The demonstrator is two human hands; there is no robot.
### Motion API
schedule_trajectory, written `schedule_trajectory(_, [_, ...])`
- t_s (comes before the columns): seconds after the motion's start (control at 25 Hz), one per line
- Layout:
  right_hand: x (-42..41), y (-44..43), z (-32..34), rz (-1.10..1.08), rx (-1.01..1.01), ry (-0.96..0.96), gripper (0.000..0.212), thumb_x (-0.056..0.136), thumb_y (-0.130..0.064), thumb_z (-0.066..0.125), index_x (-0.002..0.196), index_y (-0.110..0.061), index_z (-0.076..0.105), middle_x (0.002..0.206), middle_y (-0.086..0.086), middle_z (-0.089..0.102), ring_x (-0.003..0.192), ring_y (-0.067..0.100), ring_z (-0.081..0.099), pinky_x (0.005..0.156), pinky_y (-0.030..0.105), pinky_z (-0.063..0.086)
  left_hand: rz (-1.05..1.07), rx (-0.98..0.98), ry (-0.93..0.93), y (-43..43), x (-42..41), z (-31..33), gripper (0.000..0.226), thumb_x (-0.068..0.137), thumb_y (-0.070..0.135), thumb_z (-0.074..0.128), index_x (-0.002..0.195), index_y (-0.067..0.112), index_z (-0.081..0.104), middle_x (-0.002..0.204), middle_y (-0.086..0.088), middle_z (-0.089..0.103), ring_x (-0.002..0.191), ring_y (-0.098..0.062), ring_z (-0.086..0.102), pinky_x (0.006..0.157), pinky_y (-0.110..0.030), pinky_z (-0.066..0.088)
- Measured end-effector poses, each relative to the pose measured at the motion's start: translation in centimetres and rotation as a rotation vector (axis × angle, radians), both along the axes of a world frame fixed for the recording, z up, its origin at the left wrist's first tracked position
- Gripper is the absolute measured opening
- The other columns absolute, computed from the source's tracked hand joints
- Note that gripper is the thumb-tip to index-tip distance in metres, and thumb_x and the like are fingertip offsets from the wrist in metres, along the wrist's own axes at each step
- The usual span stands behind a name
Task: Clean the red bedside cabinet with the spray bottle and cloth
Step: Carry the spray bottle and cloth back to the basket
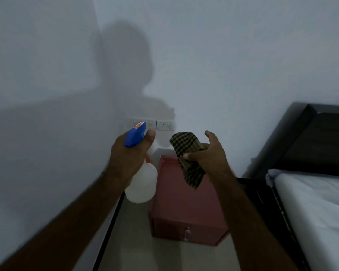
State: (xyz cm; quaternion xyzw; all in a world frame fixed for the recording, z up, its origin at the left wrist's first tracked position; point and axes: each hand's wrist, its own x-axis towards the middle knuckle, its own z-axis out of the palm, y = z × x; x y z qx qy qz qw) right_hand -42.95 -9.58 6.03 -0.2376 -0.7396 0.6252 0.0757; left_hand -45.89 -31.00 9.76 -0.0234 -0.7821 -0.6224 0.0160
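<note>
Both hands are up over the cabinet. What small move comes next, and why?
Likely tip the spray bottle down toward the red bedside cabinet. The left hand grips it and the right hand holds the checked cloth, both above the cabinet, not touching it.

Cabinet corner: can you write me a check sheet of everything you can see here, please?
Surface: the cabinet top is red and bare where it shows; the cloth and an arm hide part of it.
Job's things: bottle, white with a blue head, held in the left hand; checked cloth held in the right hand, hanging above the cabinet.
Clutter: nothing seen.
Hands: left hand grips the bottle's neck; right hand pinches the cloth.
Cables: nothing seen.
Surroundings: white wall with sockets behind the cabinet; bed to the right; pale floor.
</note>
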Motion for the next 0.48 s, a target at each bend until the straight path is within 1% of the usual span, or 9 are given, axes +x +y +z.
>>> schedule_trajectory(0.04, [0.6,-0.1,3.1,0.027,0.042,-0.025,0.116,0.069,-0.012,0.097,0.162,-0.028,0.029,0.127,0.006,0.066,0.115,0.025,0.066,0.100,0.048,0.057,-0.001,-0.019,0.004,0.0,0.3,2.5,0.052,0.089,0.053,0.067,0.090,0.001,0.063,0.072,-0.024,0.070,0.053,-0.021,0.065,0.054,-0.027,0.054])
schedule_trajectory(0.08, [1.0,-0.1,5.3,0.033,0.056,-0.024,0.113,0.071,-0.015,0.096,0.162,-0.027,0.030,0.126,0.004,0.065,0.115,0.026,0.065,0.099,0.046,0.057,-0.006,-0.045,0.015,0.1,0.6,4.5,0.052,0.089,0.053,0.067,0.092,0.001,0.063,0.073,-0.024,0.070,0.050,-0.016,0.064,0.050,-0.021,0.053])
schedule_trajectory(0.16, [1.8,-0.3,9.6,0.024,0.025,-0.001,0.097,0.080,-0.016,0.091,0.159,-0.025,0.036,0.129,0.004,0.063,0.116,0.025,0.064,0.097,0.042,0.057,-0.015,-0.074,0.048,0.0,1.2,8.4,0.052,0.090,0.052,0.066,0.096,0.001,0.062,0.077,-0.025,0.070,0.045,-0.007,0.062,0.046,-0.015,0.049])
schedule_trajectory(0.24, [2.6,-0.5,13.0,-0.046,-0.004,0.028,0.081,0.085,-0.015,0.085,0.154,-0.028,0.044,0.137,0.008,0.064,0.117,0.026,0.066,0.099,0.047,0.058,-0.016,-0.071,0.058,-0.3,2.0,12.3,0.050,0.091,0.052,0.065,0.099,0.003,0.062,0.082,-0.026,0.070,0.045,-0.006,0.063,0.050,-0.018,0.051])
schedule_trajectory(0.32, [3.3,-0.7,16.1,-0.127,-0.028,0.071,0.072,0.087,-0.013,0.082,0.148,-0.033,0.051,0.134,0.010,0.066,0.115,0.028,0.068,0.099,0.051,0.058,-0.012,-0.064,0.070,-0.7,2.8,15.8,0.048,0.091,0.052,0.064,0.096,0.005,0.061,0.084,-0.028,0.069,0.045,-0.006,0.063,0.056,-0.024,0.052])
schedule_trajectory(0.4, [4.1,-0.9,19.7,-0.175,-0.035,0.129,0.067,0.089,-0.012,0.079,0.147,-0.036,0.053,0.135,0.009,0.065,0.117,0.027,0.066,0.101,0.051,0.057,-0.009,-0.055,0.095,-1.1,3.5,19.3,0.042,0.091,0.053,0.064,0.088,0.011,0.060,0.086,-0.028,0.069,0.045,-0.006,0.064,0.057,-0.027,0.054])
schedule_trajectory(0.44, [4.7,-1.2,21.7,-0.183,-0.042,0.156,0.067,0.090,-0.012,0.078,0.148,-0.036,0.052,0.139,0.008,0.062,0.120,0.027,0.064,0.102,0.049,0.057,-0.010,-0.041,0.111,-1.3,3.9,21.1,0.037,0.091,0.053,0.064,0.087,0.016,0.059,0.087,-0.028,0.068,0.046,-0.007,0.065,0.056,-0.026,0.055])
schedule_trajectory(0.48, [5.2,-1.3,23.3,-0.173,-0.055,0.175,0.068,0.091,-0.010,0.077,0.149,-0.035,0.051,0.143,0.007,0.060,0.121,0.026,0.063,0.101,0.047,0.057,-0.020,-0.019,0.120,-1.5,4.2,22.6,0.032,0.092,0.052,0.063,0.090,0.021,0.061,0.087,-0.026,0.067,0.048,-0.008,0.066,0.056,-0.025,0.056])
